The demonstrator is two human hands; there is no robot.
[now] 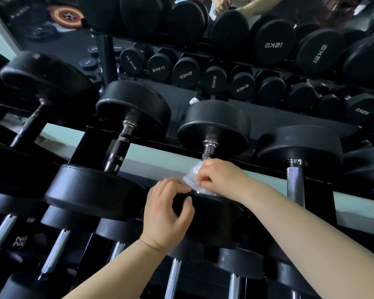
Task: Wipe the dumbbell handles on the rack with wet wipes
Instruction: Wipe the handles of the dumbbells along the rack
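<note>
A black dumbbell (214, 124) lies on the rack's upper tier in the middle, its chrome handle (208, 150) running toward me. My right hand (220, 175) is closed around that handle with a crumpled white wet wipe (193, 180) pressed against it. My left hand (168, 214) rests on the dumbbell's near black head (216, 216), its fingertips touching the wipe's lower edge. The lower part of the handle is hidden under my right hand and the wipe.
Neighbouring dumbbells lie on the same tier: one with a dark knurled handle (118, 147) to the left, one with a chrome handle (295, 182) to the right. A lower tier (56, 251) holds several smaller dumbbells. A mirror (203, 72) behind reflects more dumbbells.
</note>
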